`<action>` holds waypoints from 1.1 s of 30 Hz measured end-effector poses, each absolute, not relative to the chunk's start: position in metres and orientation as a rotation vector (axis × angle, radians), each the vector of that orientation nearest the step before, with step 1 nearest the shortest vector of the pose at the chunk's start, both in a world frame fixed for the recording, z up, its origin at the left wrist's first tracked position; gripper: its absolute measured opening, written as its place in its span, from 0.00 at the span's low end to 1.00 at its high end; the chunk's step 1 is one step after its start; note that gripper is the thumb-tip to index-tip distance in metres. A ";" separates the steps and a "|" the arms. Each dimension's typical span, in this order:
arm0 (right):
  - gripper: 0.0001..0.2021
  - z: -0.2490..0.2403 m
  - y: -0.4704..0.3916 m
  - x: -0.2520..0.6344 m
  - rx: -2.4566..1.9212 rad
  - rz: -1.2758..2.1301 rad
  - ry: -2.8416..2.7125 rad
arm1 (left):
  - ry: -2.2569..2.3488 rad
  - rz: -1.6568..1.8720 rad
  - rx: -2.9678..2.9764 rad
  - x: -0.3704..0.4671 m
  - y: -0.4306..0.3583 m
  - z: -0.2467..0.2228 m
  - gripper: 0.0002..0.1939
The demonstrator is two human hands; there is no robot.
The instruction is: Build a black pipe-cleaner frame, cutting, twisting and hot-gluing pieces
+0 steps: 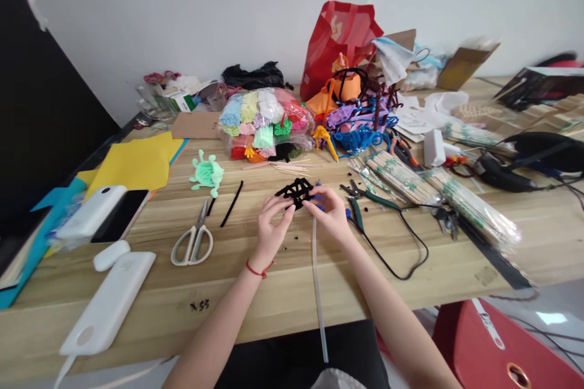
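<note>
Seemingly to keep its shape steady, the left hand [271, 228] and right hand [333, 213] pinch the black lattice [297, 189] from opposite sides, each grip closed on it.

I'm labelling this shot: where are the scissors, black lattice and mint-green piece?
Scissors [198, 231], head view: where blades meet handles.
Black lattice [297, 192], head view: middle strands.
Mint-green piece [208, 175], head view: its body.

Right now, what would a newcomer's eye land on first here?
Probably the big red bag standing at the back of the table. Next might be the black lattice held in both hands near the middle, then the mint-green fuzzy piece to their left.
</note>
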State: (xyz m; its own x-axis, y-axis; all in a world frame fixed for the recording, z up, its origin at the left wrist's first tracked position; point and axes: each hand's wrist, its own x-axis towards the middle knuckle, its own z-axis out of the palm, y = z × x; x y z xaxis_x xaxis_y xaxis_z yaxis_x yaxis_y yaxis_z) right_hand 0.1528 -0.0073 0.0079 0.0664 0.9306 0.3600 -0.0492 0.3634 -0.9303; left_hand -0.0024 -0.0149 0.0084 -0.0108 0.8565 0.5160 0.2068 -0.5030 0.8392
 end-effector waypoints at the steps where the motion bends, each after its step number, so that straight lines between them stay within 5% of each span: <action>1: 0.13 0.008 -0.007 0.153 -0.927 0.921 -1.279 | 1.095 1.535 1.681 -0.002 -0.014 0.007 0.08; 6: 0.14 0.010 -0.005 0.158 -0.956 0.887 -1.372 | 1.025 1.435 1.237 -0.001 -0.003 -0.005 0.12; 18: 0.35 -0.001 -0.003 0.194 -1.562 0.335 -2.245 | 0.995 1.455 0.778 -0.015 0.011 -0.005 0.16; 24: 0.29 -0.015 0.000 0.186 -1.883 0.038 -2.060 | 1.078 1.559 0.759 -0.020 0.012 -0.007 0.17; 33: 0.27 0.005 0.001 0.178 -1.207 0.642 -1.584 | 1.135 1.649 0.727 -0.022 0.016 -0.011 0.18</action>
State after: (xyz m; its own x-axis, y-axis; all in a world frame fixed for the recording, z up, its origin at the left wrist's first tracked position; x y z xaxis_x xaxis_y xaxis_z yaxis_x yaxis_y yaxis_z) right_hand 0.1779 0.0006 0.0049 0.0004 0.9203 0.3913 0.3887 0.3604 -0.8480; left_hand -0.0219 0.0156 -0.0111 -0.3520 0.9348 -0.0475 -0.3785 -0.0957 0.9206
